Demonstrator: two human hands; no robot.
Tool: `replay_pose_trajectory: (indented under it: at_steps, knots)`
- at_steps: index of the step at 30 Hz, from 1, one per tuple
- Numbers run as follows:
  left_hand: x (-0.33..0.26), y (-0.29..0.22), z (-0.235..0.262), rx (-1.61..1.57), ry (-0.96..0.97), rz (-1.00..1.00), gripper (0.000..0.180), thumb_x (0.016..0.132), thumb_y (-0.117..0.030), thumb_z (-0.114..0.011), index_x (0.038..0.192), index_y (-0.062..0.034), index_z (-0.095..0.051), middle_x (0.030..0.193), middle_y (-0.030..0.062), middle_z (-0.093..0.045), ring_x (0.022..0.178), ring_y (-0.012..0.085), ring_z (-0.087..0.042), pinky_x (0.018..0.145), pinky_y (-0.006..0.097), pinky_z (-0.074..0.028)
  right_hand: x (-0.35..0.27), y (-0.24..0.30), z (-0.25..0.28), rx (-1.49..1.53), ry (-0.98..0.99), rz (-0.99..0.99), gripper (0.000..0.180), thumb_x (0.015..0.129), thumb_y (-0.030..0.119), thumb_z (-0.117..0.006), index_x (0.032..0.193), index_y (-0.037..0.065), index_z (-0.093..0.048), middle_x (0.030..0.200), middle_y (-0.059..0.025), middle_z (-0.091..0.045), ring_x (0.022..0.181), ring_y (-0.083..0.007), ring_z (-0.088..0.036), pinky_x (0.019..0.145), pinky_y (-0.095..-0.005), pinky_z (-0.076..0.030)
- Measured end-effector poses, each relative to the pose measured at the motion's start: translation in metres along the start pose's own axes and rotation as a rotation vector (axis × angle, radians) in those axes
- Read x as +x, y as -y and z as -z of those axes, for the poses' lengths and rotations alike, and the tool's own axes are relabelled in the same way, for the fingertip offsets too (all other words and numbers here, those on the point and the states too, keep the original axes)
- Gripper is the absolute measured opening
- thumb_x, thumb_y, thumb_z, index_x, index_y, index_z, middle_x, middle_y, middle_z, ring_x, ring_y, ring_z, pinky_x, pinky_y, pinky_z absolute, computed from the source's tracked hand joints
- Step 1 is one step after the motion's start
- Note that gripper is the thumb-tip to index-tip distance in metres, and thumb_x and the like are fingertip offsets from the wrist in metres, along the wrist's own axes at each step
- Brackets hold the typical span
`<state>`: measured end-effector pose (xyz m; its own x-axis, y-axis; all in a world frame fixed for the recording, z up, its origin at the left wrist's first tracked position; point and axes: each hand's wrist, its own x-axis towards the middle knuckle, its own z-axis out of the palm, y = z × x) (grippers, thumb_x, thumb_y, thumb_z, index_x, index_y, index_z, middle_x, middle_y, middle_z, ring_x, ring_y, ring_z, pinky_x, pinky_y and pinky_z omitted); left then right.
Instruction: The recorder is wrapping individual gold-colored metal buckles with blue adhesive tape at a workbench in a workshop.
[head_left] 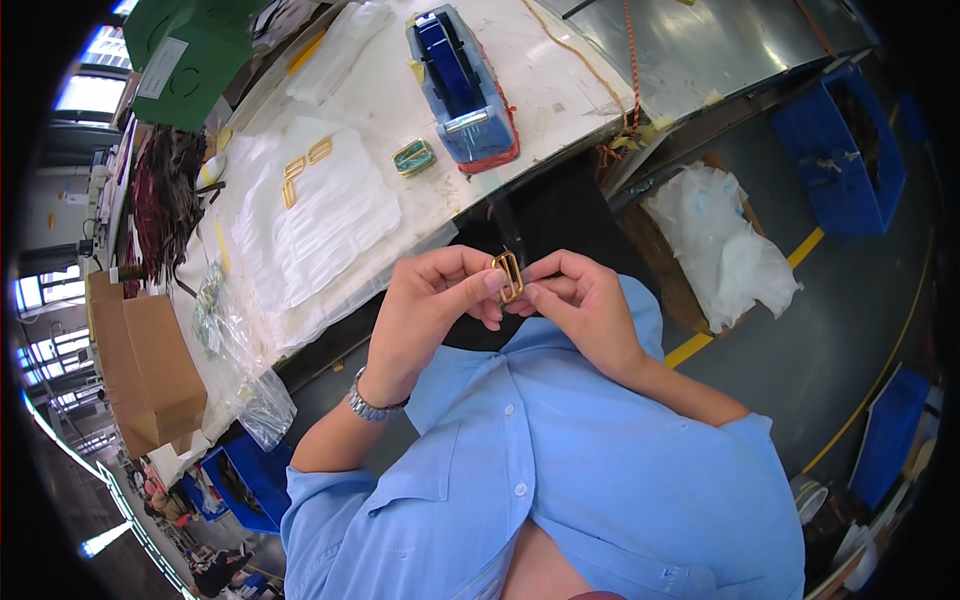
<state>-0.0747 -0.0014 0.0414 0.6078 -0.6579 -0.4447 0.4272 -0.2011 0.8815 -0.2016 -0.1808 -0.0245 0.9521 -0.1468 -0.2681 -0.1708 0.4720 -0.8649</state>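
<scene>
While both bare hands meet just above the shirt front, a gold buckle sits between them, near mid-view, tilted, its frame split by a bar. Left hand, at 8 o'clock from it: thumb and fingers pinched on the buckle's near side, other fingers curled. Right hand, at 4 o'clock: closed too, thumb and forefinger gripping the opposite edge (fingertips partly hidden behind the metal). Dark strip just past the buckle at 12 o'clock; can't tell if it touches.

Clock directions below are from the held buckle. Three loose gold buckles at 10 o'clock, lying on white sheeting on the worktable; two are near each other end to end, the third just below. Small green-and-gold packet at 11, near a blue tape dispenser between 11 and 12. Green box farther out at 10, dark strap bundle between 9 and 10. Brown carton between 8 and 9, clear plastic bag at 8, hanging over the table edge. White plastic at 3, bulging from an open cardboard box on the floor; blue bin at 2, well apart. Metal-band watch on the left wrist; light blue shirt at 6.
</scene>
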Motion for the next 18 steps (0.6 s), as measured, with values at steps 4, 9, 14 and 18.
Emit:
replay_pose_trajectory:
  at_steps: [4,9,14,18]
  knots:
    - [0.006,0.005,-0.003,0.002,-0.016,0.006,0.019,0.105,-0.014,-0.076,0.109,0.0051,-0.076,0.094,0.0089,-0.079,0.076,0.0115,-0.072,0.071,0.027,-0.062,0.000,0.001,0.000,-0.025,0.014,0.005,0.012,0.108,0.000,-0.064,0.119,-0.006,-0.064,0.110,-0.0157,-0.082,0.101,-0.0182,-0.080,0.092,-0.0304,-0.064]
    - [0.008,0.010,-0.006,0.004,-0.057,-0.009,0.018,0.105,-0.013,-0.077,0.107,0.0048,-0.077,0.090,0.0089,-0.078,0.074,0.0112,-0.072,0.068,0.027,-0.062,-0.002,0.001,-0.001,-0.019,-0.002,0.000,0.014,0.108,0.000,-0.064,0.121,-0.006,-0.065,0.108,-0.0156,-0.083,0.101,-0.0176,-0.081,0.092,-0.0298,-0.064]
    - [0.008,0.012,-0.014,0.019,-0.096,-0.021,0.017,0.104,-0.012,-0.077,0.106,0.0054,-0.077,0.090,0.0099,-0.078,0.072,0.0128,-0.073,0.068,0.028,-0.063,-0.003,0.004,-0.003,-0.165,-0.036,0.061,0.018,0.105,0.001,-0.066,0.122,-0.005,-0.065,0.104,-0.0149,-0.085,0.099,-0.0163,-0.081,0.086,-0.0281,-0.062]
    - [0.007,0.016,-0.019,-0.012,-0.129,-0.048,0.017,0.104,-0.010,-0.077,0.105,0.0063,-0.077,0.092,0.0103,-0.078,0.072,0.0142,-0.074,0.068,0.029,-0.064,-0.003,0.009,-0.005,-0.293,-0.066,0.088,0.018,0.105,0.003,-0.066,0.122,-0.004,-0.065,0.105,-0.0148,-0.085,0.098,-0.0164,-0.081,0.082,-0.0274,-0.060]
